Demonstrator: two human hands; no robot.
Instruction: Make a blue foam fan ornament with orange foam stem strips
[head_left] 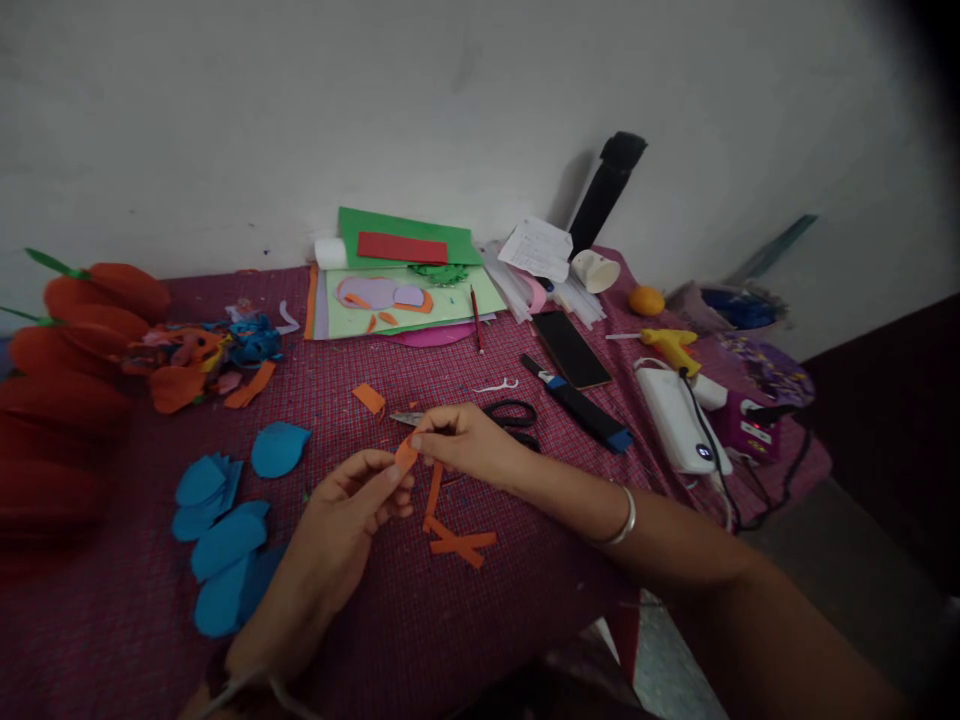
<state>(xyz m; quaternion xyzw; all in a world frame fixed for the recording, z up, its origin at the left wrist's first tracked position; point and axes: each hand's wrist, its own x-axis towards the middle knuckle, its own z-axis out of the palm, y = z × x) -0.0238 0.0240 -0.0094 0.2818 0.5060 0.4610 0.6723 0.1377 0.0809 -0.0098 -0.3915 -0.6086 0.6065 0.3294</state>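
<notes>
A small orange piece of craft sheet (406, 457) is pinched between both hands near the middle of the table. My left hand (352, 510) grips its lower end between thumb and fingers. At its upper end, the fingertips of my right hand (465, 440) are closed on it. Scissors (514, 412) with black handles lie partly hidden behind my right hand. Narrow orange strips (463, 545) lie crossed just below the hands, and an orange rectangle (368, 398) sits above them. Blue petal-shaped cutouts (225, 545) are spread left of my left hand.
Orange pumpkin-like shapes (90, 330) stand at the left by a scrap pile (202, 355). Coloured sheets (450, 310) lie against the wall. On the right are a phone (571, 348), a cutter (585, 408), a yellow glue gun (671, 350) and a white power bank (679, 420) with cables.
</notes>
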